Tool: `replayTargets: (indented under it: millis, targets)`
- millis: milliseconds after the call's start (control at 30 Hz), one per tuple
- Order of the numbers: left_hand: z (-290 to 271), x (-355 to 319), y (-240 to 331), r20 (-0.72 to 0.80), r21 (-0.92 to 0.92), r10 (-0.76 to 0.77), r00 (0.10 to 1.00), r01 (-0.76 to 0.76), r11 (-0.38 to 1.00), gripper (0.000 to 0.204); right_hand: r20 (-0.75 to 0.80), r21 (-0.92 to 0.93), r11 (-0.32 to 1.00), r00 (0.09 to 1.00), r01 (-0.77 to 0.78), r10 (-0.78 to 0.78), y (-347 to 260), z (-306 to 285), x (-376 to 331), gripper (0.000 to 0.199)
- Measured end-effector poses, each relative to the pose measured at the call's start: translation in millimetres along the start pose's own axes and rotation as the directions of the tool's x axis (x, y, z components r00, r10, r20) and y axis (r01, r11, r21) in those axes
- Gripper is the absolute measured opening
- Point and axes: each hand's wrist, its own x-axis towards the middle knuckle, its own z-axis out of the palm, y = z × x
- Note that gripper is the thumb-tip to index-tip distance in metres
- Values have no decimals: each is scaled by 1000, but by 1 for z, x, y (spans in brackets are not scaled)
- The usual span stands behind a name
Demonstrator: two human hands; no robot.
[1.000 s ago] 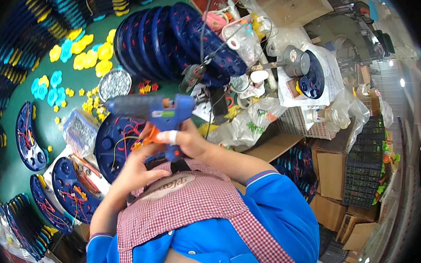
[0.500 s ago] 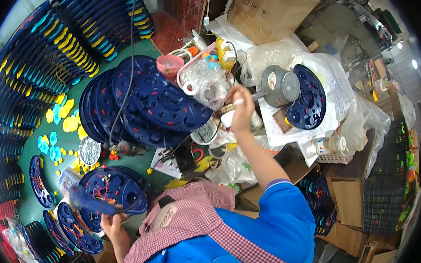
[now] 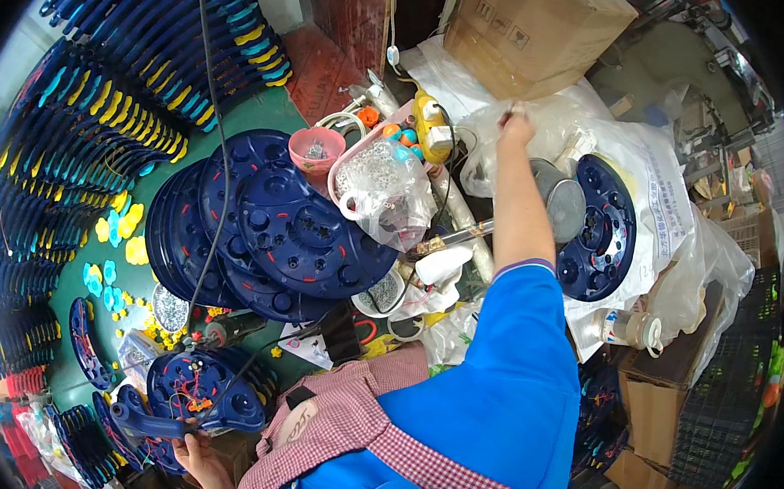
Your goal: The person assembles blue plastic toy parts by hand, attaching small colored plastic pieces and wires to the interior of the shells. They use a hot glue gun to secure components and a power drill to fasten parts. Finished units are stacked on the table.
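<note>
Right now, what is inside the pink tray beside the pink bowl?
The pink tray holds small pale pieces, with orange and blue round pieces toward its far end. A clear plastic bag covers part of it, and the tray's floor is hidden beneath.

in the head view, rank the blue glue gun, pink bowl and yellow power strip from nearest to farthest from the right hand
Measured from the right hand:
1. Yellow power strip: just to its left.
2. Pink bowl: farther left, beyond the strip.
3. Blue glue gun: lower left, at the left hand.
</note>
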Motion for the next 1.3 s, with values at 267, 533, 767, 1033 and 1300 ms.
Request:
replayTargets:
  millis: [267,533,767,1033,1300]
  targets:
    - [14,11,-12,-125,-86,-27,992,17,996,27,665,-745,-41,746,666,24,-46,-42,56,37]
    - [18,26,-2,-115,-17,-21,993,19,1000,31,414,-829,-368,905,421,103,-8,-62,82,37]
    - [24,27,6,-161,40,9,987,-3,999,36,233,-968,-112,968,222,-91,8,-56,100,35]
    - [6,43,-1,-126,57,-21,992,28,998,41,166,-976,157,984,154,63,31,-68,141,27]
    - [36,42,6,-282,74,29,959,-8,997,35,94,-872,466,986,150,-141,-6,-76,142,19]
